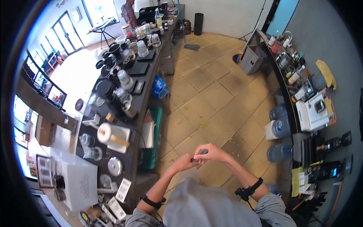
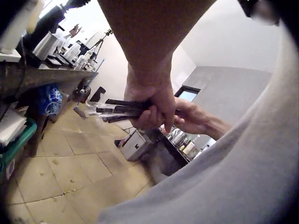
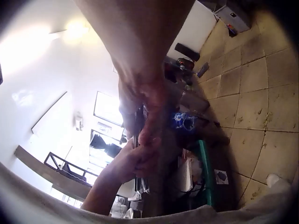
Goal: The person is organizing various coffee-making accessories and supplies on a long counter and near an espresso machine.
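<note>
In the left wrist view, the left hand [image 2: 152, 98] grips a bundle of thin black sticks [image 2: 124, 110], whose ends stick out in clear plastic. Close against it, the right hand [image 2: 189, 116] has its fingers on the other end of the bundle. From the head view, both hands meet in front of the body, the left hand [image 1: 184, 162] and the right hand [image 1: 210, 153] curled round the dark bundle [image 1: 204, 152]. The right wrist view shows the right hand [image 3: 147, 107] above the left hand [image 3: 135, 161], with the bundle partly hidden between them.
A long counter [image 1: 130, 151] on the left holds cups, scales and a white box [image 1: 77, 181]. Under it are a green crate [image 1: 156, 140] and a blue bag [image 1: 159, 87]. On the right stand a shelf with bottles, large water jugs [image 1: 280, 127] and a grey bin [image 1: 252, 60].
</note>
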Demonstrator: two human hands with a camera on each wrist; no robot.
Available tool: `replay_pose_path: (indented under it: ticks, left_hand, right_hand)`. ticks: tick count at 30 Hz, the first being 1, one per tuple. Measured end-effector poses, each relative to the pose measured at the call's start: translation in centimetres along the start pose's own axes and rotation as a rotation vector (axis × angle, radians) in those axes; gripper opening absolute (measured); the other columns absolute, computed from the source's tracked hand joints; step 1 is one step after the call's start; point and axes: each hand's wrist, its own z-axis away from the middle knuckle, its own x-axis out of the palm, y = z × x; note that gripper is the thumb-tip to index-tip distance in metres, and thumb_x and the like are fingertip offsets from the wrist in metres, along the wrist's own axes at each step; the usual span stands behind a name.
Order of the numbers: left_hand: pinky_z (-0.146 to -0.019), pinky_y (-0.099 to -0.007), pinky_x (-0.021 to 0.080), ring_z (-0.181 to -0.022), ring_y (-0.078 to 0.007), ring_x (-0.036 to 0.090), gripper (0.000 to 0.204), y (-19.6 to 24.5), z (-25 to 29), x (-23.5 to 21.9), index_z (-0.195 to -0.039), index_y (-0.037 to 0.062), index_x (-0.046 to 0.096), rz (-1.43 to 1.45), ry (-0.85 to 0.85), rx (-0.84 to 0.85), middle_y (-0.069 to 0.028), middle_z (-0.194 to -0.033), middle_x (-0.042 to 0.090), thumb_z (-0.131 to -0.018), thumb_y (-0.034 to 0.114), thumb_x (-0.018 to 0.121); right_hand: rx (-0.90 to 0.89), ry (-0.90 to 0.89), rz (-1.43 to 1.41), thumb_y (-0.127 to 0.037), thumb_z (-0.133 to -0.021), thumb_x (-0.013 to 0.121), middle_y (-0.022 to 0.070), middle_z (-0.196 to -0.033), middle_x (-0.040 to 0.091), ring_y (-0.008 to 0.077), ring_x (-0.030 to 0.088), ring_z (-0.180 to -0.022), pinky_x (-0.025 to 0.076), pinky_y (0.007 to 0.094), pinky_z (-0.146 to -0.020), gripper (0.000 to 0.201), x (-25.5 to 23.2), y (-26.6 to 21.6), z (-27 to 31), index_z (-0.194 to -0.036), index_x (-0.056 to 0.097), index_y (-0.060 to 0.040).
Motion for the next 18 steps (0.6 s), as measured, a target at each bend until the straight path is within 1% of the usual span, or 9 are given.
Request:
replay_pose_path:
  ticks: [1, 2, 5, 7, 10, 12, 14, 16, 18]
  left_hand:
    - [-0.063, -0.0407, 0.047, -0.064, -0.0267, 0.061, 0.03, -1.1, -2.2, -1.1, -0.097, 0.0042, 0.069, 0.047, 0.004, 0.065, -0.0181, -0.073, 0.065, -0.089, 0.033, 0.064]
    - [-0.062, -0.0409, 0.047, -0.061, -0.0259, 0.06, 0.03, -0.4, -4.5, -2.5, -0.097, 0.0038, 0.069, 0.102, 0.016, 0.149, -0.0179, -0.071, 0.064, -0.088, 0.032, 0.064]
    - [-0.061, -0.0423, 0.046, -0.059, -0.0282, 0.059, 0.032, 0.2, -10.5, -7.3, -0.098, 0.0036, 0.069, 0.022, 0.011, 0.163, -0.019, -0.07, 0.063, -0.089, 0.034, 0.065]
    - [-0.061, -0.043, 0.047, -0.06, -0.0303, 0.059, 0.033, 0.3, -14.0, -10.6, -0.097, 0.0033, 0.068, -0.03, -0.009, 0.142, -0.0199, -0.071, 0.064, -0.089, 0.035, 0.065]
    - [-0.062, -0.0443, 0.047, -0.062, -0.0342, 0.06, 0.033, 1.4, -18.8, -15.3, -0.094, 0.0028, 0.069, -0.087, 0.003, 0.113, -0.0213, -0.072, 0.064, -0.088, 0.035, 0.065]
    - [-0.062, -0.045, 0.047, -0.063, -0.036, 0.06, 0.033, 1.5, -22.5, -18.3, -0.093, 0.0026, 0.069, -0.113, 0.037, 0.098, -0.0218, -0.072, 0.064, -0.089, 0.035, 0.065]
    - [-0.065, -0.0469, 0.05, -0.069, -0.0392, 0.064, 0.033, 1.1, -26.8, -20.3, -0.087, 0.0015, 0.069, -0.18, 0.071, 0.09, -0.0227, -0.074, 0.065, -0.086, 0.035, 0.064]
    - [-0.064, -0.0465, 0.049, -0.066, -0.0385, 0.063, 0.037, 1.7, -31.3, -22.8, -0.084, 0.0006, 0.069, -0.236, 0.091, 0.076, -0.0229, -0.071, 0.064, -0.087, 0.037, 0.064]
    - [-0.062, -0.0462, 0.048, -0.061, -0.0367, 0.06, 0.041, 4.1, -35.6, -26.6, -0.085, -0.0003, 0.068, -0.103, 0.062, -0.004, -0.0228, -0.069, 0.062, -0.088, 0.04, 0.063]
  right_hand:
    - [0.016, -0.003, -0.026, -0.015, -0.091, 0.07, 0.0062, -0.079, 0.068, 0.0116, 0.066, -0.07, 0.054, 0.0255, -0.062, 0.014, -1.6, -0.1, -1.5, -0.09, 0.068, -0.001]
    - [0.039, 0.002, -0.007, -0.015, -0.091, 0.07, 0.0062, -0.079, 0.068, 0.0116, 0.066, -0.07, 0.054, 0.0255, -0.062, 0.014, -4.0, -1.6, -2.3, -0.09, 0.068, -0.001]
    - [-0.013, 0.056, 0.02, -0.012, -0.091, 0.07, 0.0061, -0.076, 0.066, 0.0111, 0.066, -0.069, 0.054, 0.0257, -0.064, 0.013, -9.7, -4.3, -6.1, -0.09, 0.067, 0.0003]
    - [-0.024, 0.152, 0.027, -0.013, -0.091, 0.069, 0.0065, -0.077, 0.068, 0.0118, 0.066, -0.066, 0.054, 0.0258, -0.062, 0.014, -12.9, -6.0, -8.3, -0.09, 0.067, 0.0011]
    - [-0.072, 0.197, -0.012, -0.012, -0.091, 0.069, 0.0066, -0.077, 0.068, 0.0115, 0.066, -0.065, 0.054, 0.0255, -0.061, 0.014, -19.3, -7.4, -11.3, -0.089, 0.066, 0.0012]
    - [-0.073, 0.179, -0.05, -0.012, -0.091, 0.07, 0.0067, -0.077, 0.068, 0.0115, 0.065, -0.064, 0.054, 0.0253, -0.061, 0.014, -23.8, -7.8, -13.9, -0.09, 0.067, 0.0015]
    - [-0.082, 0.179, -0.094, -0.012, -0.09, 0.07, 0.0068, -0.078, 0.068, 0.0115, 0.065, -0.064, 0.054, 0.0251, -0.06, 0.014, -28.3, -8.3, -17.4, -0.091, 0.067, 0.0018]
    - [-0.105, 0.152, -0.062, -0.012, -0.089, 0.071, 0.0061, -0.079, 0.069, 0.0113, 0.065, -0.065, 0.054, 0.0254, -0.061, 0.015, -32.9, -9.6, -20.4, -0.094, 0.067, 0.0016]
    - [-0.113, 0.14, -0.077, -0.012, -0.089, 0.072, 0.0064, -0.081, 0.069, 0.011, 0.066, -0.068, 0.054, 0.0249, -0.062, 0.015, -37.4, -11.3, -23.4, -0.096, 0.068, 0.001]
